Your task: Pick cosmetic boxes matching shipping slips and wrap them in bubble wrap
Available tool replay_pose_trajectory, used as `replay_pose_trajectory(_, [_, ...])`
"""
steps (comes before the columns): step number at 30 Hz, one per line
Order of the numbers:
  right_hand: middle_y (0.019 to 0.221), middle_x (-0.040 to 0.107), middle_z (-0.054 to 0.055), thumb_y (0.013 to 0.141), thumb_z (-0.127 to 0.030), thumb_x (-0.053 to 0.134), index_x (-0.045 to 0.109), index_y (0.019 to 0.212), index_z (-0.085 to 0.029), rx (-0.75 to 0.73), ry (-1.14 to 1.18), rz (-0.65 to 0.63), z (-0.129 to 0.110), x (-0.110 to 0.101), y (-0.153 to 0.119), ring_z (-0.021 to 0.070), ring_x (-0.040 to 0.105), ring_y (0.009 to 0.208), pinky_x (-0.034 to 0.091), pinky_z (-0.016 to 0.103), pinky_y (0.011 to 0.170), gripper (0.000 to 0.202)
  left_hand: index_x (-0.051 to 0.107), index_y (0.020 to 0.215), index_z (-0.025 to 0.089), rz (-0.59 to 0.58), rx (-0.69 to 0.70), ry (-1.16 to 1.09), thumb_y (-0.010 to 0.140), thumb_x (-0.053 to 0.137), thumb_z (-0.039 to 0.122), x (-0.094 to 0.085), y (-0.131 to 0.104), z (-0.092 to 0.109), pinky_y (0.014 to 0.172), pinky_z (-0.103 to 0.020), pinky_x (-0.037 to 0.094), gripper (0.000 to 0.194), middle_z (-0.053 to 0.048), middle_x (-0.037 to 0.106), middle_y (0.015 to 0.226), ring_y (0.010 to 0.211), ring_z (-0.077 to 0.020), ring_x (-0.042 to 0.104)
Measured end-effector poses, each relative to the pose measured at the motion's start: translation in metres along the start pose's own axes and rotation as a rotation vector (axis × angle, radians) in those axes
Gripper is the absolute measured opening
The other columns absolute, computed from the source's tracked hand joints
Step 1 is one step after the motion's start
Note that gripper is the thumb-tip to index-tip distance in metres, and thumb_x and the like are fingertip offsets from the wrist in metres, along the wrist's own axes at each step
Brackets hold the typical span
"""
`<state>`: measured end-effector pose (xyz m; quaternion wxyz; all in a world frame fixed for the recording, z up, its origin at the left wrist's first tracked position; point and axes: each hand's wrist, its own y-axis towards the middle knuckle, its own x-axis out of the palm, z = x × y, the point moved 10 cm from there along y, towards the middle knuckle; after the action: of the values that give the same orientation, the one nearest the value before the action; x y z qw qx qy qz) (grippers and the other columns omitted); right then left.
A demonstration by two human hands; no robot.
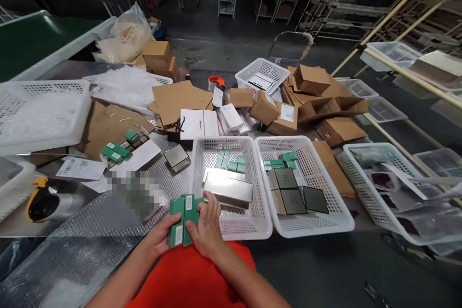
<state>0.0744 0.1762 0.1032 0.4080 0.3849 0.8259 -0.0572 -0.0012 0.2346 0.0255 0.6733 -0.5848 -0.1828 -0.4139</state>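
Observation:
Several small green boxes (183, 219) with white labels are held together in front of my body. My left hand (160, 233) grips them from the left, thumb on top. From the right, my right hand (208, 221) closes round the same boxes. Just beyond my right hand stands a white basket (265, 224) with a shiny silver box (229, 186) and more green boxes (231, 161) in it. A second white basket (341, 221) beside it holds dark square boxes (288, 190) and green ones. Left of the baskets, a dark square box (176, 157) lies on bubble wrap (104, 216).
A yellow-and-black tape dispenser (43, 202) stands at the left. Behind are a white paper bag (199, 124), flat cardboard (180, 101) and small cartons (267, 108). At right is another white basket (388, 219) with plastic-wrapped items. A green conveyor (46, 43) runs at far left.

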Motion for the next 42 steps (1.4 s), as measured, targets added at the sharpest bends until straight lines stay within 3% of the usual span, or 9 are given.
replay_pose_trajectory(3, [0.139, 0.036, 0.018, 0.093, -0.055, 0.038, 0.044, 0.109, -0.02, 0.004, 0.046, 0.014, 0.004, -0.012, 0.002, 0.0319, 0.036, 0.128, 0.038, 0.055, 0.099, 0.038, 0.066, 0.113, 0.011, -0.008, -0.032, -0.022, 0.071, 0.074, 0.021, 0.003, 0.006, -0.007, 0.096, -0.046, 0.049, 0.045, -0.012, 0.077, 0.094, 0.102, -0.0337, 0.068])
replay_pose_trajectory(6, [0.14, 0.034, 0.018, 0.095, -0.05, 0.037, 0.041, 0.118, -0.021, 0.01, 0.136, 0.113, 0.016, -0.037, 0.004, 0.03, 0.038, 0.127, 0.04, 0.051, 0.097, 0.038, 0.065, 0.113, 0.014, -0.041, -0.033, -0.065, 0.07, 0.074, 0.027, 0.012, 0.012, -0.008, 0.096, -0.05, 0.047, 0.046, -0.011, 0.076, 0.096, 0.104, -0.0352, 0.067])
replay_pose_trajectory(11, [0.132, 0.041, 0.02, 0.094, -0.043, 0.041, 0.042, 0.117, -0.018, 0.143, 0.157, 0.333, 0.075, -0.083, -0.003, 0.0315, 0.04, 0.124, 0.038, 0.054, 0.096, 0.034, 0.06, 0.12, 0.018, -0.085, 0.094, -0.136, 0.072, 0.071, 0.041, 0.026, 0.013, 0.017, 0.09, -0.051, 0.047, 0.054, -0.015, 0.07, 0.114, 0.114, -0.0365, 0.061])
replay_pose_trajectory(14, [0.127, 0.045, 0.023, 0.092, -0.05, 0.041, 0.045, 0.114, -0.014, 0.201, 0.095, 0.332, 0.109, -0.091, -0.011, 0.0352, 0.04, 0.123, 0.036, 0.056, 0.097, 0.043, 0.059, 0.121, 0.017, -0.156, 0.143, -0.167, 0.073, 0.068, 0.048, 0.033, 0.008, 0.032, 0.087, -0.047, 0.048, 0.058, -0.017, 0.068, 0.119, 0.114, -0.036, 0.06])
replay_pose_trajectory(17, [0.121, 0.049, 0.025, 0.09, -0.06, 0.037, 0.049, 0.111, -0.012, 0.212, -0.041, 0.289, 0.124, -0.089, -0.019, 0.039, 0.043, 0.121, 0.036, 0.058, 0.097, 0.053, 0.061, 0.116, 0.015, -0.148, 0.181, -0.202, 0.071, 0.069, 0.049, 0.021, 0.004, 0.04, 0.088, -0.046, 0.046, 0.057, -0.017, 0.07, 0.113, 0.11, -0.0355, 0.062])
replay_pose_trajectory(22, [0.118, 0.055, 0.027, 0.09, -0.065, 0.032, 0.055, 0.111, -0.009, 0.066, -0.313, 0.358, 0.111, -0.078, -0.027, 0.0418, 0.053, 0.109, 0.043, 0.058, 0.089, 0.064, 0.062, 0.108, 0.014, 0.024, 0.19, -0.278, 0.07, 0.073, 0.044, -0.035, 0.004, 0.042, 0.091, -0.046, 0.045, 0.049, -0.013, 0.074, 0.097, 0.096, -0.0302, 0.067])
replay_pose_trajectory(27, [0.12, 0.056, 0.027, 0.09, -0.051, 0.048, 0.059, 0.107, -0.01, -0.062, -0.594, 0.404, 0.102, -0.06, -0.031, 0.0433, 0.052, 0.112, 0.046, 0.056, 0.085, 0.046, 0.06, 0.108, 0.012, 0.07, 0.15, -0.305, 0.067, 0.077, 0.042, -0.07, 0.004, 0.035, 0.087, -0.047, 0.046, 0.053, -0.014, 0.074, 0.093, 0.094, -0.0316, 0.067])
replay_pose_trajectory(31, [0.118, 0.056, 0.025, 0.087, -0.041, 0.058, 0.059, 0.106, -0.011, -0.16, -0.587, 0.412, 0.098, -0.059, -0.032, 0.0393, 0.053, 0.113, 0.048, 0.052, 0.086, 0.035, 0.061, 0.105, 0.012, 0.035, 0.102, -0.322, 0.069, 0.076, 0.043, -0.067, 0.01, 0.02, 0.086, -0.047, 0.046, 0.049, -0.012, 0.073, 0.089, 0.092, -0.0307, 0.068])
replay_pose_trajectory(42, [0.123, 0.05, 0.023, 0.09, -0.034, 0.047, 0.056, 0.111, -0.013, 0.026, -0.556, 0.3, 0.108, -0.055, -0.034, 0.0395, 0.045, 0.119, 0.04, 0.056, 0.091, 0.031, 0.063, 0.107, 0.014, -0.091, 0.021, -0.314, 0.076, 0.069, 0.043, -0.03, 0.024, 0.011, 0.086, -0.048, 0.045, 0.043, -0.013, 0.073, 0.095, 0.091, -0.0315, 0.068])
